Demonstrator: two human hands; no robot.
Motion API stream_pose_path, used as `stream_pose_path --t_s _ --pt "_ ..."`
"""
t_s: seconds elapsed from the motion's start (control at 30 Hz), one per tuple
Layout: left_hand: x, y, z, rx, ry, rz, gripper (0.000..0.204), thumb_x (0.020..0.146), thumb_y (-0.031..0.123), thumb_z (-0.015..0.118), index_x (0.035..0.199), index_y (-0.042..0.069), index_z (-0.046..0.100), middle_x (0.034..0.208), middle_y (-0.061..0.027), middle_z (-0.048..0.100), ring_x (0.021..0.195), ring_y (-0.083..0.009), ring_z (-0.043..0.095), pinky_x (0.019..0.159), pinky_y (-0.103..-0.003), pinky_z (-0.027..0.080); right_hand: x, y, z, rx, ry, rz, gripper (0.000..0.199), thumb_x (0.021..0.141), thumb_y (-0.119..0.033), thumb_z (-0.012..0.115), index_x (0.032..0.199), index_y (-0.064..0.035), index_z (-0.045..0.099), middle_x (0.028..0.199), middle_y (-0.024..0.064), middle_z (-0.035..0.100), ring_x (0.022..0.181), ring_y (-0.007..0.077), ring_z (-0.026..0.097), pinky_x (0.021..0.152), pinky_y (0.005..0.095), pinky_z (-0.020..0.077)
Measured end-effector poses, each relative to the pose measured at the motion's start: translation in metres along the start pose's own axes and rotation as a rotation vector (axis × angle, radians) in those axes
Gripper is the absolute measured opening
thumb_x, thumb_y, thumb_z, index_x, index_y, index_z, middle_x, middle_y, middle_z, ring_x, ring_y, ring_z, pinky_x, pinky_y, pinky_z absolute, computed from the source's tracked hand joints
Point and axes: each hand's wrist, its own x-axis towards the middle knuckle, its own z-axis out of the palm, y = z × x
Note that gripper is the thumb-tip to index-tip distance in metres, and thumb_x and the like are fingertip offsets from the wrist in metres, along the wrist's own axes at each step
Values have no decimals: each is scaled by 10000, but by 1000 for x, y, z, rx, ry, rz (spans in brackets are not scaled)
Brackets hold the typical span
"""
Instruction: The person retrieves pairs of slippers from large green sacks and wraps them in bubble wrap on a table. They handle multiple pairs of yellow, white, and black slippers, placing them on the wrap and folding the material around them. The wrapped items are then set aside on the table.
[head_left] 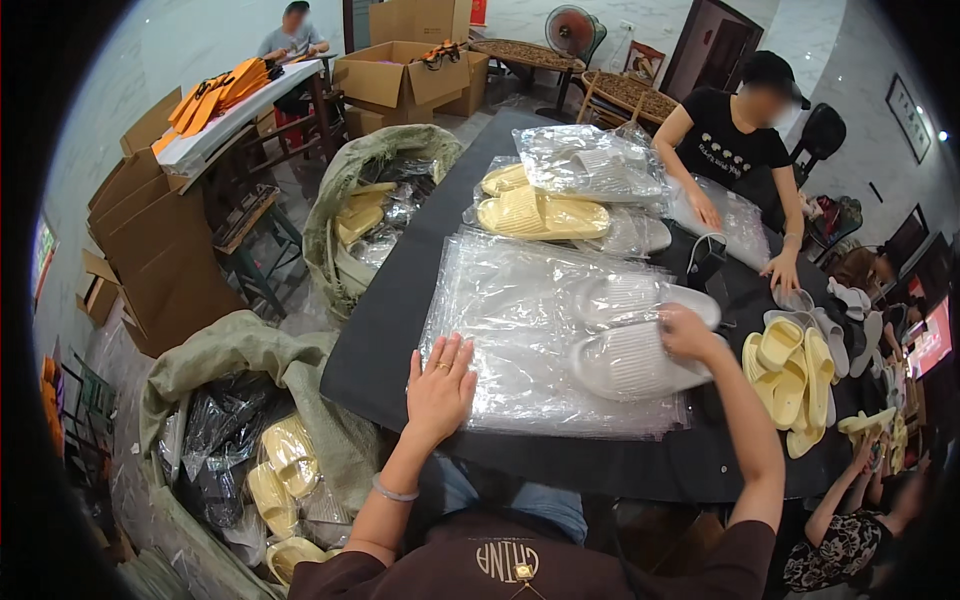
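My left hand [440, 392] lies flat, fingers stretched out, on the left edge of a stack of clear plastic bags [510, 300]. A pair of white slippers [625, 358] rests on the stack's right side, ribbed straps to the left and heels to the right. Clear film appears to cover their strap end. At the heel end, my right hand [685, 334] is closed on the slippers; its fingertips are hidden. Beyond the stack lie bagged yellow slippers [545, 213] and bagged white slippers [590, 165].
Loose yellow slippers [785, 365] are heaped on the black table [380, 350] to the right. Across it, a person [745, 140] handles clear bags. Two woven sacks [320, 235] with bagged slippers stand on the left, near flattened cardboard [165, 260]. Another person [860, 530] is at lower right.
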Motion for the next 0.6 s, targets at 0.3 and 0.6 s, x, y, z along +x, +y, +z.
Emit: stream_pose_path --t_s 0.3,0.6 --pt "16 12 -18 102 -88 143 490 878 191 491 1343 46 437 1437 -169 367 1316 -293 378 1088 -496 257 -117 -1 -177 -328 750 410 123 714 -87 576 743 31 558 797 185 588 771 352 551 709 395 434" --pt "113 -10 -3 -277 21 195 543 776 -101 438 1312 -26 404 1270 -245 496 1162 -375 499 968 -417 419 20 -190 -102 262 887 47 138 752 -40 614 672 41 536 591 109 471 536 163 444 505 328 358"
